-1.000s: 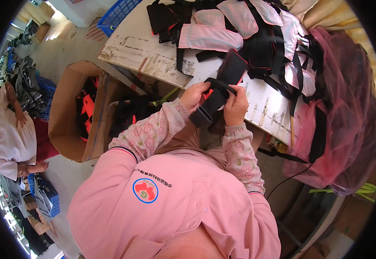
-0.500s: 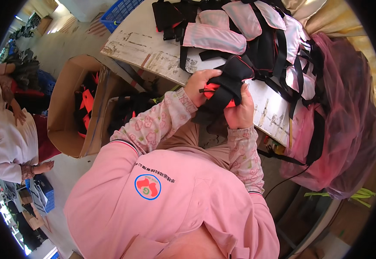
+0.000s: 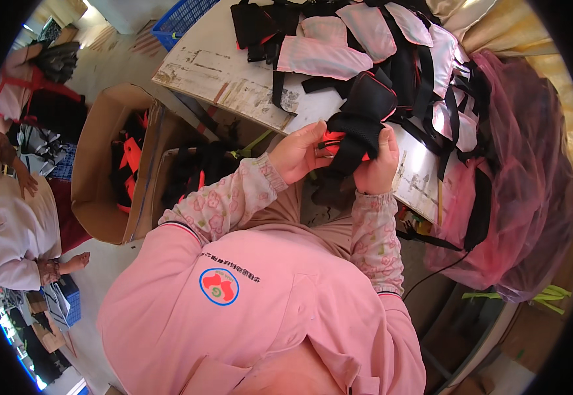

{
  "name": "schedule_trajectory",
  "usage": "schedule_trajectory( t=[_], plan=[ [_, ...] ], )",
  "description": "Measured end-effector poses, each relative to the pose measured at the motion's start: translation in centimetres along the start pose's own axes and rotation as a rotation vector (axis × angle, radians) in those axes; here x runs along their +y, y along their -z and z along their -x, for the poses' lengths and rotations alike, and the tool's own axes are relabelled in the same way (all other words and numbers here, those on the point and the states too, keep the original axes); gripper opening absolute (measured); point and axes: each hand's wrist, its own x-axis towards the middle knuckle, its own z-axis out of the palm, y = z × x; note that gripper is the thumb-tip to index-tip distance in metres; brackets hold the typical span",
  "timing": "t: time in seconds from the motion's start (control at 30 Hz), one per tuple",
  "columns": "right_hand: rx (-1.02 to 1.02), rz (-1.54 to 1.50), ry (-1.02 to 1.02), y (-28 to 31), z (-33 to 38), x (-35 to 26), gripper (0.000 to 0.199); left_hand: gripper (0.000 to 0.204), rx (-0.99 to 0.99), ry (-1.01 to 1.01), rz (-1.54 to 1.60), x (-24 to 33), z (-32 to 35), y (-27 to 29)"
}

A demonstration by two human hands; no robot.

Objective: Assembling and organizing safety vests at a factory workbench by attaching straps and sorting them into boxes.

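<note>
Between my hands, at the near edge of the table, is a black padded strap [image 3: 355, 135] with bright red-orange parts, folded over on itself. My left hand [image 3: 299, 153] grips its left side beside the red part, thumb on top. The right side is pinched by my right hand [image 3: 377, 166], its thumb pointing up along the edge. The fingers beneath the strap are partly hidden. Its rounded black padded end [image 3: 372, 95] with thin red edging points away from me, toward a pile of similar black straps with whitish pads [image 3: 326, 58].
The worn white table [image 3: 240, 92] spreads ahead. Left of me stand a cardboard box [image 3: 92, 204] holding black and red-orange pieces and another box of black straps [image 3: 191, 174]. A blue crate [image 3: 174, 26] is far left, a pink translucent bag [image 3: 523, 178] right. Other people [image 3: 17, 204] are at left.
Both hands have shifted slightly nearer to me with the strap, whose padded end now stretches out straighter. At left, another person has come further into view.
</note>
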Motion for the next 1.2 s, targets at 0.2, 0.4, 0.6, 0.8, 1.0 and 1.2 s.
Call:
schedule_trajectory(
  t=[0.2, 0.4, 0.6, 0.8, 1.0, 1.2],
  plan=[
    [0.118, 0.214, 0.14, 1.5, 0.9, 0.6, 0.022, 0.029, -0.056, 0.083, 0.156, -1.1, -1.1, 1.5],
    [0.148, 0.74, 0.227, 0.4, 1.4, 1.1, 0.027, 0.023, -0.206, -0.095, 0.206, -0.8, -0.8, 5.0],
    [0.318, 0.263, -0.122, 1.6, 0.7, 2.0, 0.018, 0.022, 0.112, -0.16, -0.01, 0.7, -1.1, 0.8],
    [0.137, -0.344, -0.13, 0.3, 1.0, -0.9, 0.032, 0.028, -0.087, -0.193, 0.301, 0.4, -3.1, 1.3],
    [0.008, 0.197, 0.008, -1.6, 1.3, -2.4, 0.023, 0.03, -0.228, -0.149, 0.013, 3.4, -0.6, -2.1],
    [-0.107, 0.494, 0.002, -2.2, -0.6, -1.2, 0.026, 0.035, -0.147, -0.415, -0.165, 0.9, -1.9, -1.5]
  ],
)
